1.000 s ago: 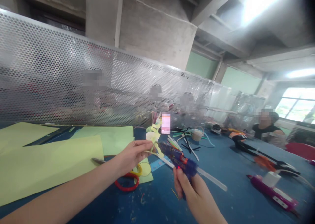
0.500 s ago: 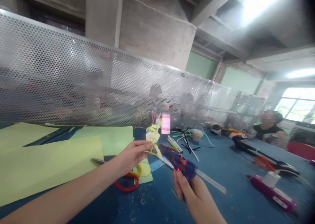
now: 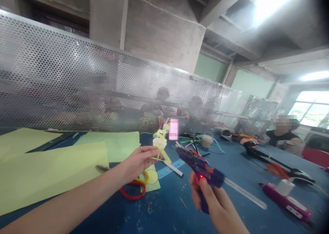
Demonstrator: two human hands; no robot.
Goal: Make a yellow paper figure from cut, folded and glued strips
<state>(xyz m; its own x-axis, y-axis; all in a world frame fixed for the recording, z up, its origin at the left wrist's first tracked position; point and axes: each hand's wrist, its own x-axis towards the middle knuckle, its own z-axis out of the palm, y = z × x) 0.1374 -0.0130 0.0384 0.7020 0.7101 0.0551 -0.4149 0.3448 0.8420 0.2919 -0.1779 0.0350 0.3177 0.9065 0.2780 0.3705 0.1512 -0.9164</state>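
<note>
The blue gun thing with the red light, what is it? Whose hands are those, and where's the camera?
It looks like a glue gun, with a clear stick poking out of its back. There's no robot here: these are one person's bare hands. The camera sits on that person's head, looking forward and down, so we see what they see. Their right hand grips the gun. Their left hand pinches a little pale craft piece that looks like paper. On the blue table lie big yellow-green sheets, red-and-yellow-handled scissors and a blue strip.
</note>
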